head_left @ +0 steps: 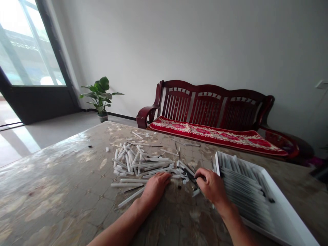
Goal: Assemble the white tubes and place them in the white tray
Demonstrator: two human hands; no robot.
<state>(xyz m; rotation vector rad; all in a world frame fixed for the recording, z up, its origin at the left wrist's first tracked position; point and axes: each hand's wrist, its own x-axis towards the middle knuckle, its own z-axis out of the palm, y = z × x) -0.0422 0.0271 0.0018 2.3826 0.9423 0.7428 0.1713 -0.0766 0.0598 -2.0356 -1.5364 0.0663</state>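
A loose pile of white translucent plastic tubes [132, 159] lies on the table, mixed with thin black rods and small caps. At its near edge is my left hand [156, 186], palm down, fingers bent together against the tubes; the fingertips are hidden. My right hand [211, 186] is curled closed at the pile's right side, beside some black pieces [191, 176]. What its fingers hold, if anything, cannot be made out. Just right of that hand stands a white open box [284, 201] with many similar tubes [243, 188] laid in rows.
The table [64, 191] has a patterned, shiny cover. A small black piece [90, 146] and a white cap [107, 149] lie left of the pile. Beyond the table are a dark red wooden bench [205, 106] with a red cover and a potted plant [102, 94].
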